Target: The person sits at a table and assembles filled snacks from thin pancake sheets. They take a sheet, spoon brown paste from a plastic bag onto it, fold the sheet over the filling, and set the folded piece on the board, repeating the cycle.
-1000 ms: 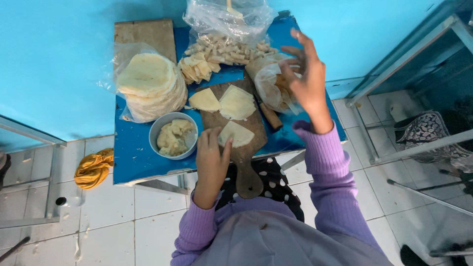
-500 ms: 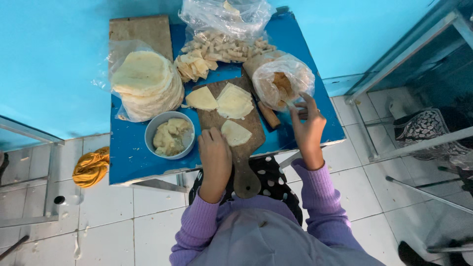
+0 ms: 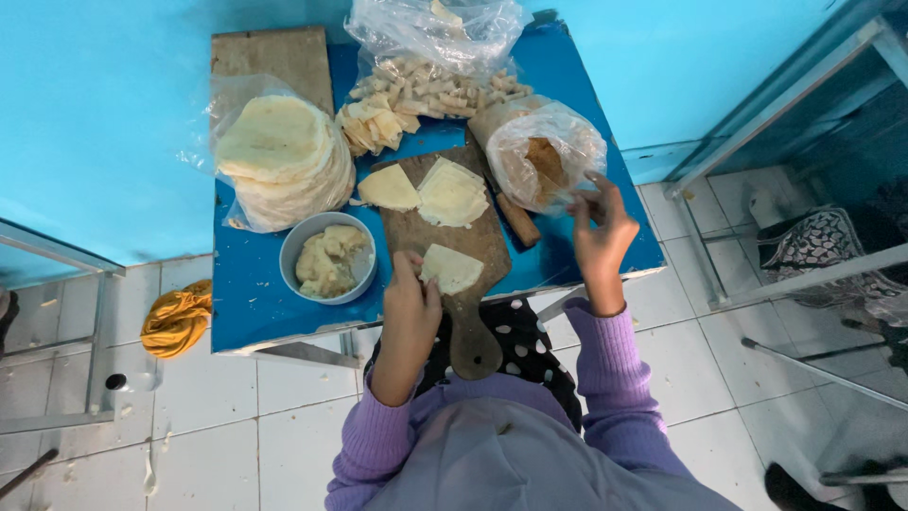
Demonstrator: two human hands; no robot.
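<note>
Dough wedge: pale, flat, quarter-round piece, lying at the near end of the wooden board; long axis ran 10 to 4 o'clock. Left hand pressed fingertips on its edge, holding nothing. Right hand hovered loosely curled beside the plastic bag, grip unclear.

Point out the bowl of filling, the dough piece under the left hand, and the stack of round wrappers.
Bowl of filling (image 3: 328, 258), head view: on the filling at its centre.
Dough piece (image 3: 452, 269), head view: on its bare middle.
Stack of round wrappers (image 3: 276, 142), head view: on the top sheet.
</note>
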